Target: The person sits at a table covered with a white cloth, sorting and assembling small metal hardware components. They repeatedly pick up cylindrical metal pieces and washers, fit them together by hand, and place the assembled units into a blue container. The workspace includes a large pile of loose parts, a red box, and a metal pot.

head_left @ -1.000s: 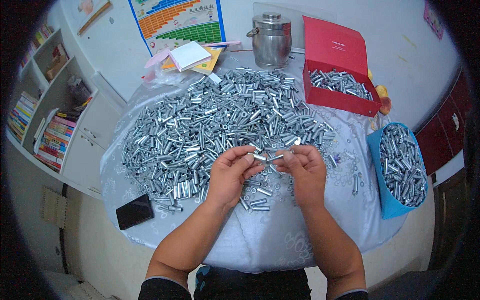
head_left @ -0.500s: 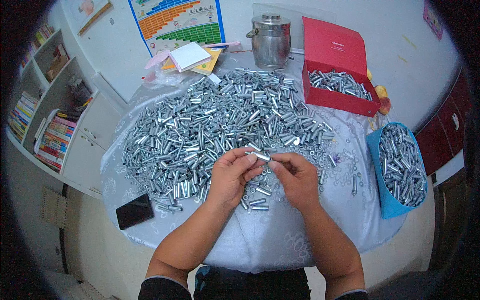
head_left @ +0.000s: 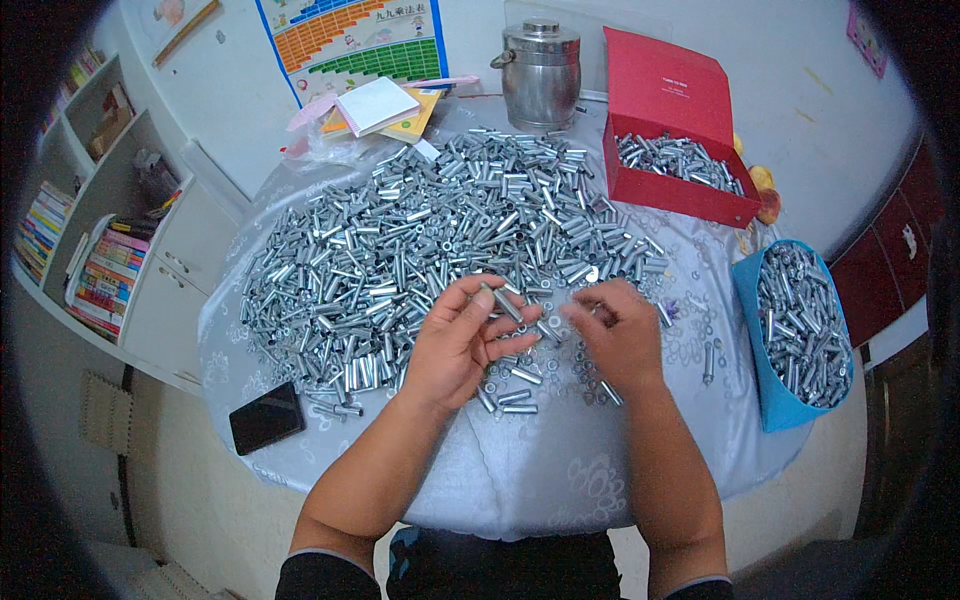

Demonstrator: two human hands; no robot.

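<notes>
1. Bearing a heap of metal parts (head_left: 430,230), the table (head_left: 520,470) is filling the middle.
2. A red box (head_left: 680,198) and blue bin (head_left: 752,335) are holding more.
3. The blurred right hand (head_left: 622,335) is hovering apart from the left; I cannot tell its grip.
4. The left hand (head_left: 452,345) is pinching a metal sleeve (head_left: 508,304) above the heap's near edge.

The left hand (head_left: 450,345) holds a metal tube (head_left: 508,304) near piled parts (head_left: 400,240).
</notes>
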